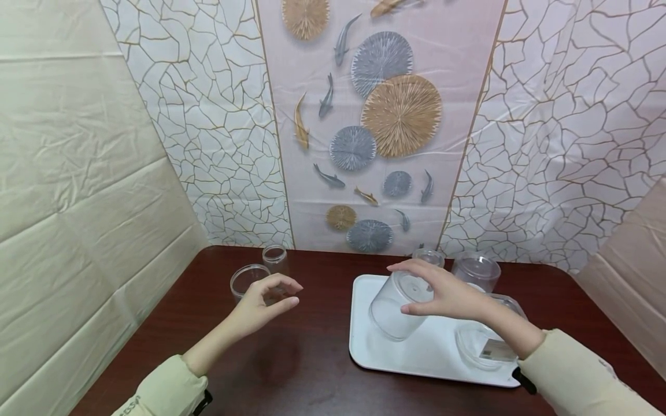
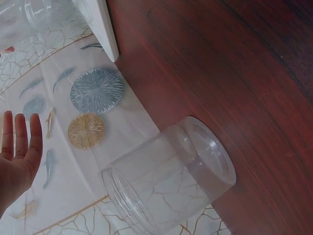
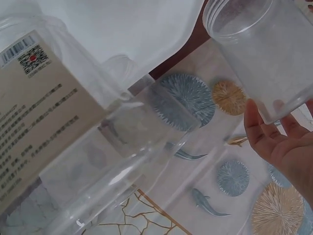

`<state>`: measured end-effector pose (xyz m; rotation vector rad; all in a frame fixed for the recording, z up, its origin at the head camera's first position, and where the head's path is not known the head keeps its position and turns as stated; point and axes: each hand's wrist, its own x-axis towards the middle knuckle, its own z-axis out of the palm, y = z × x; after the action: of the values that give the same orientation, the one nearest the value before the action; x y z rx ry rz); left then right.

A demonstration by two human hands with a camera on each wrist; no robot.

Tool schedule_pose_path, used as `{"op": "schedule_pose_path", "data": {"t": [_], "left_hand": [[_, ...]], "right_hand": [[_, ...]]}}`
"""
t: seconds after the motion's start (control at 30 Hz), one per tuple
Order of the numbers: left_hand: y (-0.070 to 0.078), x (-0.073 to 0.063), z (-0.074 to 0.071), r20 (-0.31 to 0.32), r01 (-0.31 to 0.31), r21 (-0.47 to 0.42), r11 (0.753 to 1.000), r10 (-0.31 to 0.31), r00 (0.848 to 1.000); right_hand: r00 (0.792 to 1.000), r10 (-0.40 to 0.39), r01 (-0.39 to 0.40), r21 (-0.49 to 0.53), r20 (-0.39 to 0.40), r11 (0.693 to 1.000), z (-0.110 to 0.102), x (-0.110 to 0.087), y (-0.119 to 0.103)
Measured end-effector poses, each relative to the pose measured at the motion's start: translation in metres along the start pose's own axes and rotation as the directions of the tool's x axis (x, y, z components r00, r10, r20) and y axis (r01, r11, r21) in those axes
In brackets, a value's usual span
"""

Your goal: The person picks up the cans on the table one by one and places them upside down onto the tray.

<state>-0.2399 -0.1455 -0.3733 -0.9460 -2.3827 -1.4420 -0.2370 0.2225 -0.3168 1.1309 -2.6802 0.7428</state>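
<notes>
Labelled jar (image 1: 499, 349): on the white tray (image 1: 442, 353); the right wrist view shows its barcode (image 3: 17, 51) and print, which the head view leaves unreadable.
Right hand (image 1: 442, 292): thumb and fingers pinching the held jar (image 1: 391, 315) at its base end.
Held jar: mouth-down, tilted over the tray, well right of the left hand (image 1: 262, 303); contact with the tray cannot be told.
Left hand: thumb and fingers spread, partly covering the wide jar (image 1: 247, 279).
Far jars (image 1: 476, 274): two, the smaller partly hidden by the right hand.
</notes>
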Motion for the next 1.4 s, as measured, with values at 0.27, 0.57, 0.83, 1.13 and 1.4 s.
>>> {"op": "schedule_pose_path", "data": {"t": [0.27, 0.57, 0.83, 1.13, 1.4], "left_hand": [[-0.003, -0.004, -0.002, 0.0, 0.012, 0.009, 1.0, -0.012, 1.0], [-0.006, -0.007, -0.002, 0.0, 0.02, 0.011, 1.0, -0.02, 1.0], [-0.007, -0.008, -0.003, -0.006, 0.025, 0.013, 1.0, -0.025, 1.0], [-0.007, -0.009, -0.004, -0.007, 0.038, 0.023, 0.999, -0.037, 0.999], [-0.008, -0.01, -0.004, -0.013, 0.035, 0.022, 0.999, -0.035, 0.999]], "right_hand": [[1.0, 0.002, -0.002, -0.052, 0.004, 0.999, 0.0, -0.001, 0.006], [0.999, 0.025, -0.024, -0.075, 0.021, 0.997, -0.001, -0.002, 0.013], [0.997, 0.067, -0.063, -0.113, 0.04, 0.992, -0.007, -0.004, 0.018], [0.993, 0.083, -0.074, -0.113, 0.08, 0.991, -0.009, -0.006, 0.024], [0.98, 0.112, -0.092, -0.126, 0.163, 0.988, -0.002, -0.004, 0.03]]}}
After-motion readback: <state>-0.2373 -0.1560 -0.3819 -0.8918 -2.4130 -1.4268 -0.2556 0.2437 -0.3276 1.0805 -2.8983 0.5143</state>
